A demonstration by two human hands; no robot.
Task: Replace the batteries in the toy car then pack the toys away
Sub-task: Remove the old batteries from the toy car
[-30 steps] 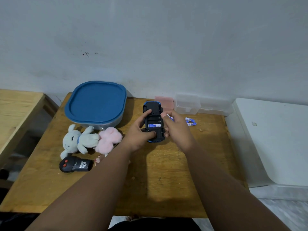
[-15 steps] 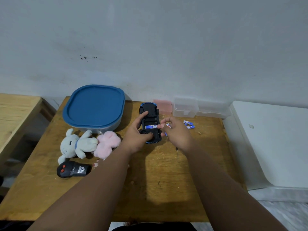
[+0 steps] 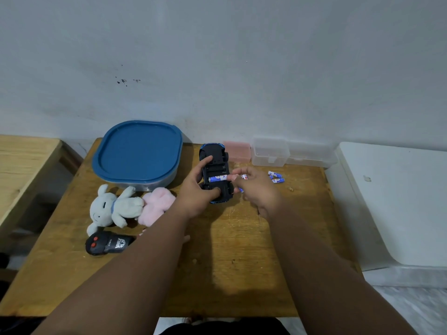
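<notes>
Judging the toy car (image 3: 216,174) light, rigid plastic, you should grip its sides. It lies belly-up near the bench's (image 3: 242,274) far edge, your left hand (image 3: 197,189) clamping it. Your right hand (image 3: 256,187) pinches a small, slippery battery (image 3: 217,178) at the compartment.

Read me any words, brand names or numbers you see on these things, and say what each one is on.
Remote control: white logo and small print, too blurred to read.
Battery in the toy car: blue-and-white label, print illegible.
Loose batteries: red-and-blue markings, too small to read.
Nothing else carries text.
</notes>
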